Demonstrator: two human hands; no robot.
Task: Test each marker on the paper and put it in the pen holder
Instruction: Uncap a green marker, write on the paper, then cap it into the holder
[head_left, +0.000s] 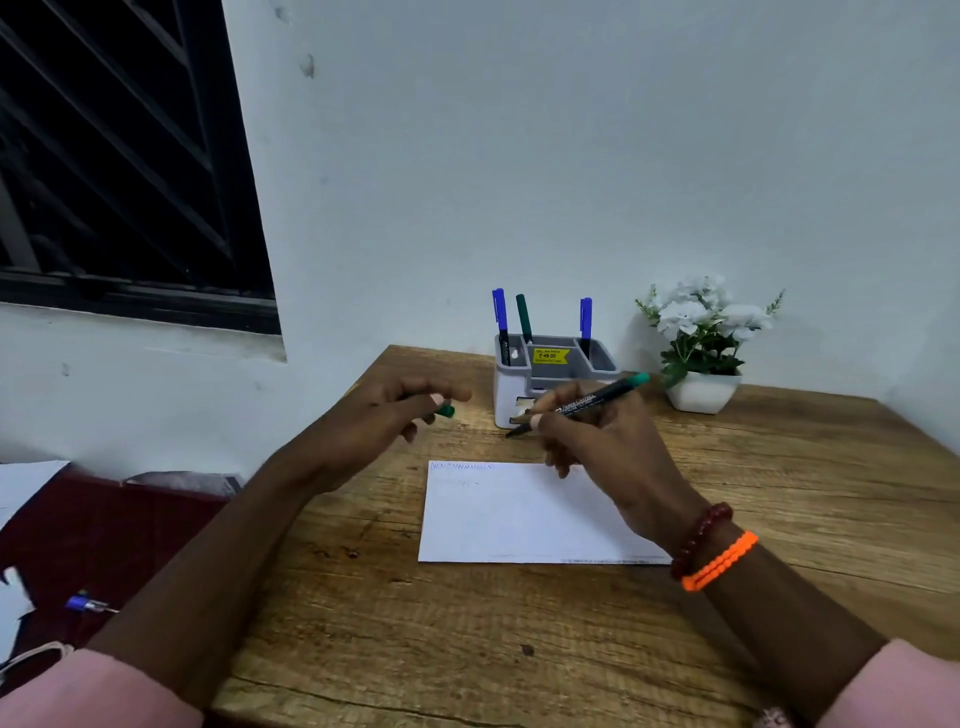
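Head view first takes in the right hand (602, 441), its grip closed around a black marker (579, 402) with a green end, uncapped tip pointing down-left above the top edge of the paper (519, 519) and not touching it; two bracelets, one of dark red beads (701, 538) and one orange (719, 560), circle that wrist; the left hand (384, 415) hovers to the left, fingers pinched shut on a small green cap (445, 411).

The paper lies flat on the table (519, 649), a wood-grain top with dark cracks and knots; faint zigzag scribbles run along the sheet's upper left corner; behind it, near the table's far edge, stands a white and grey pen holder (550, 382) with a yellow price sticker, carrying two blue markers (500, 317) and one dark green marker (523, 318) upright in its compartments; just right of it sits a white pot of white flowers (701, 343).

Beyond the table rises a plain pale wall (571, 156) with a few scuffs; a dark barred window (119, 156) fills the upper left; below it, left of the table, a dark red surface (104, 535) holds loose white sheets and a blue-ended pen (88, 604).
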